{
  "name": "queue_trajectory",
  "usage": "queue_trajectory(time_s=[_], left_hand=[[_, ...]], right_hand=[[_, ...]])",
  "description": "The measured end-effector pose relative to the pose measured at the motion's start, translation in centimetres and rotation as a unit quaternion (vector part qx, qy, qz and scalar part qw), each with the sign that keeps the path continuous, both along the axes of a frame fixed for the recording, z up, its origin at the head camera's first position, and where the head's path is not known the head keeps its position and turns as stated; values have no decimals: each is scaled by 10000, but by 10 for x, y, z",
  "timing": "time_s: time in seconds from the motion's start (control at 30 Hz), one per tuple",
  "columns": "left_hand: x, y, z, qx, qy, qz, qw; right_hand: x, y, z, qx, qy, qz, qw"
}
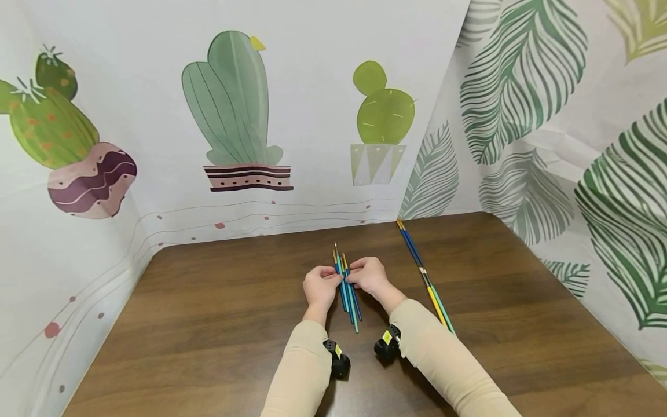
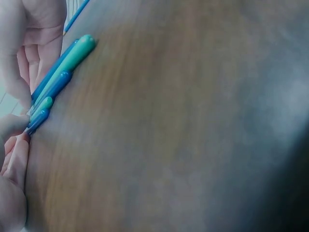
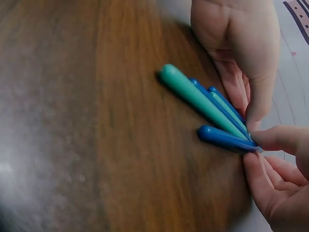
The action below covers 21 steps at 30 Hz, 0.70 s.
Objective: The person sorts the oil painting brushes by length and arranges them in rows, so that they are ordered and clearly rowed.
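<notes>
Several thin paintbrushes with blue and green handles form a narrow bundle on the brown table, bristles away from me and handle ends fanned toward me. My left hand pinches the bundle from its left side between thumb and fingers. From the other side, my right hand pinches with thumb and fingertips, close against the left. In the right wrist view, the right hand's thumb and finger meet at a blue-handled brush, which lies slightly apart from a thicker green handle. The bristles are hidden in both wrist views.
To the right lie two blue-handled paintbrushes near the far edge. Below them in line are a yellow-handled brush and a green-handled brush, partly behind my right sleeve. Cloth printed with cacti and leaves hangs behind the table.
</notes>
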<state>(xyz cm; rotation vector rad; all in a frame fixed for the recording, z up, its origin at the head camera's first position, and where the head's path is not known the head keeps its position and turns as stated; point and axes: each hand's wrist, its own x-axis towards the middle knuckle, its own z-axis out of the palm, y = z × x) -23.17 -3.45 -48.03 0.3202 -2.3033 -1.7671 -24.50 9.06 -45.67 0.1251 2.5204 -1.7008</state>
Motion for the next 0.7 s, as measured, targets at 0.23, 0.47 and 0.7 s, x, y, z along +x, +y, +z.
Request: queue_trajectory(time_s=[0.23, 0.47, 0.7], left_hand=[[1, 0, 1, -2, -37, 9, 10000], [2, 0, 1, 9, 4, 30, 10000], [2, 1, 2, 13, 2, 63, 10000]], right_hand=[[0, 1, 2, -225, -133, 0, 9997], [-3, 7, 1, -575, -335, -26, 9978], [-5, 17, 6, -695, -460, 71, 9965]])
